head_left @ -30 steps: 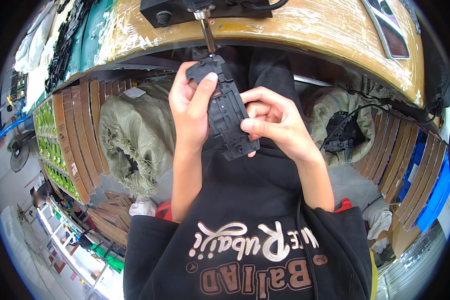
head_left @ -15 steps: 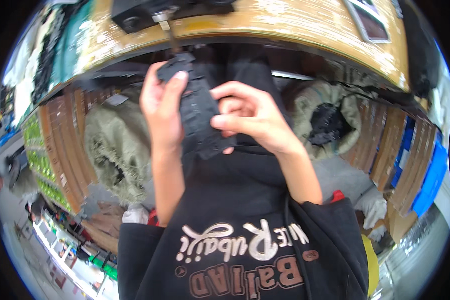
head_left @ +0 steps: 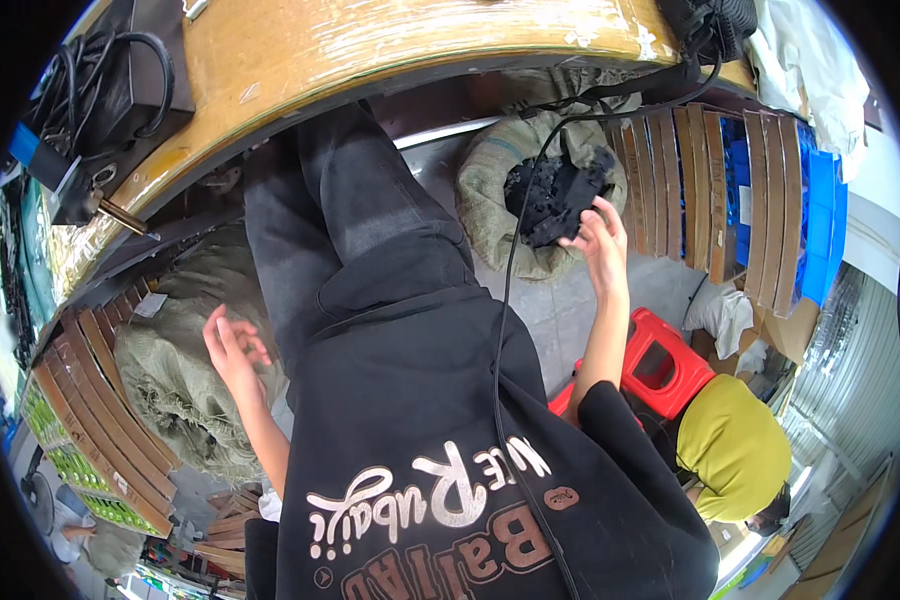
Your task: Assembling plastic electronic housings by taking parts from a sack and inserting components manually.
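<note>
On the right, my right hand [head_left: 602,245] reaches to the mouth of a woven sack [head_left: 485,195]. Its thumb and fingers are apart, beside a dark, ridged black plastic part [head_left: 570,195] at the sack's opening; the part's upper end is blurred. More black pieces [head_left: 518,185] lie inside the sack, too dark to tell apart. My left hand [head_left: 235,345] is raised on the left with loosely curled, spread fingers and nothing in it. Behind it stands a second sack [head_left: 170,350] of greyish-green weave with a frayed mouth.
A wooden worktop [head_left: 370,50] curves across the far side. At its left sits a black device [head_left: 155,80] with cables and a metal rod. A black cable [head_left: 510,290] hangs across the view. Flattened cartons [head_left: 705,190], a red stool [head_left: 660,365] and a person in yellow-green [head_left: 735,450] are at right.
My hands have parted from the black plastic part held before me. The right has swung to the right-hand sack, the left has dropped leftward. My view has turned and shifted right.
</note>
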Motion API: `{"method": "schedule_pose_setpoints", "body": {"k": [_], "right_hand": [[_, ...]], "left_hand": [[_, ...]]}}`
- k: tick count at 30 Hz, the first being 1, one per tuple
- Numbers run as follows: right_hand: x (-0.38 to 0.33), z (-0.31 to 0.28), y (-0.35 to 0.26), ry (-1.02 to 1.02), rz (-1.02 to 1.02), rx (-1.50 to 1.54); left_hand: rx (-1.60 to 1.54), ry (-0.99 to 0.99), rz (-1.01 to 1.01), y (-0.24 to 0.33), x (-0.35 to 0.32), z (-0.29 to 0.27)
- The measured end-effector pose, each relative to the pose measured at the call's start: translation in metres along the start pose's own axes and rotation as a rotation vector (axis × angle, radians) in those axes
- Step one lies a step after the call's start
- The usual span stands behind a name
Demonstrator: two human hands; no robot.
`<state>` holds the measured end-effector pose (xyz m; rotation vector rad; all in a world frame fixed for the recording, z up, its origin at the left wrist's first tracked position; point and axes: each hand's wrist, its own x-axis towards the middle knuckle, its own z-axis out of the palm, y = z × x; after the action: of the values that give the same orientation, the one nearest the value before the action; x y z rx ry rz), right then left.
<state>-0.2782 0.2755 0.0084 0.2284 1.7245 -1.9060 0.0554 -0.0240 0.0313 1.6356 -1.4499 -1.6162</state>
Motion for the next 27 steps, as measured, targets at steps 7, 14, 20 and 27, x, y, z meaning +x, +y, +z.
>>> {"method": "schedule_pose_setpoints", "body": {"k": [7,14,20,27], "right_hand": [[0.067,-0.081,0.126,0.298,0.175,0.037],[0.124,-0.148,0.135,0.261,0.157,-0.231],[0.120,-0.095,0.099,0.450,-0.031,-0.180],[0.164,-0.102,0.016,0.677,-0.255,-0.108]], "left_hand": [[0.079,0.276,-0.077,-0.029,-0.014,-0.056],[0.138,0.489,-0.093,-0.060,-0.014,-0.099],[0.414,1.041,0.076,-0.114,-0.048,-0.197],[0.474,0.947,-0.140,-0.199,-0.011,-0.347]]}}
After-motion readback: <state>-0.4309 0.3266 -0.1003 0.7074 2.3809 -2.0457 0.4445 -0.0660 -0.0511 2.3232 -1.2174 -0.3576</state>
